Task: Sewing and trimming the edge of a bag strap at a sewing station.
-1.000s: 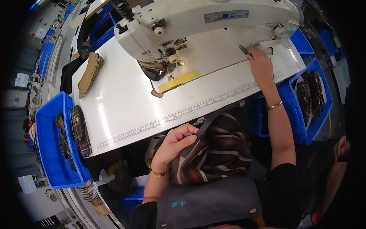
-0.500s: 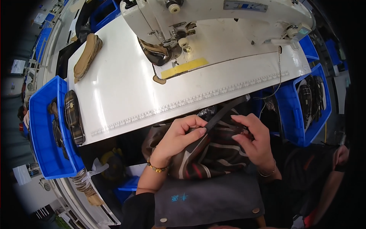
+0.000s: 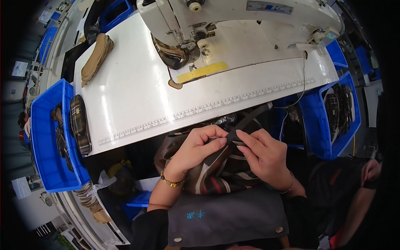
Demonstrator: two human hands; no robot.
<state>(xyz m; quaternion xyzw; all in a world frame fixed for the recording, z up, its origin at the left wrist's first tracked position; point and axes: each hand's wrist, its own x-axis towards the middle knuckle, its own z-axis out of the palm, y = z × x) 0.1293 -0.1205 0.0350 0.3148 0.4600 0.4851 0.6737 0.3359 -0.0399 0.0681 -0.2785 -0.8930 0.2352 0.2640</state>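
My left hand (image 3: 196, 148) is closed, thumb against fingers, pinching a black strap (image 3: 250, 118) in front of the table's near edge. The strap runs from my fingers up and to the right. My right hand (image 3: 266, 156) has come in from the other side, its fingertips pressed together on a dark piece at the same strap; this small end is partly hidden by the fingers. Below both hands, dark brown plaid fabric (image 3: 223, 177) with red and pale stripes lies bunched on my lap, above a grey apron flap (image 3: 227, 216).
A white sewing machine (image 3: 233, 21) stands on the white table (image 3: 125, 91), a dark cap-like piece (image 3: 173, 56) under its head. Tan curved pieces (image 3: 96, 58) are stacked at left. Blue bins (image 3: 56, 166) (image 3: 333, 141) flank the table. Another person's arm (image 3: 360, 200) shows at right.
My right hand has moved left to the strap beside my left hand, and its fingers have closed there. The left hand keeps its pinch. The view has shifted slightly.
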